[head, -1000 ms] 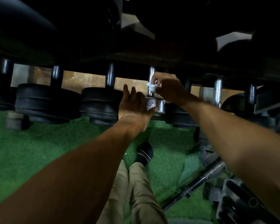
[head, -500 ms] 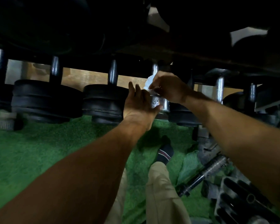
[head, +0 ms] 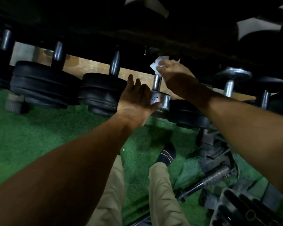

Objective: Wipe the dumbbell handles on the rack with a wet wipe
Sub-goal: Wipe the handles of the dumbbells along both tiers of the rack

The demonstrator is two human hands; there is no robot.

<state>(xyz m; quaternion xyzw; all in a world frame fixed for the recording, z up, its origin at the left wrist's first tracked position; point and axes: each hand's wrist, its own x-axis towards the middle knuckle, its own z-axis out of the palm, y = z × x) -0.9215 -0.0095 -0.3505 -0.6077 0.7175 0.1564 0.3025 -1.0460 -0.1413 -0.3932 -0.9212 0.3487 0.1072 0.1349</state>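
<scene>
Right hand [head: 175,75] fingers curled, pinching crumpled white wet wipe [head: 158,63] against upper end of chrome dumbbell handle [head: 157,83] on dark metal rack [head: 153,36]. Left hand [head: 136,98] fingers straight, palm flat on that dumbbell's chrome end plate [head: 161,99], gripping nothing. Green turf floor [head: 39,131] below.

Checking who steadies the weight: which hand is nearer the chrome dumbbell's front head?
Left. The left hand touches the chrome dumbbell's front head; the right hand grips the wet wipe higher up the handle.
</scene>
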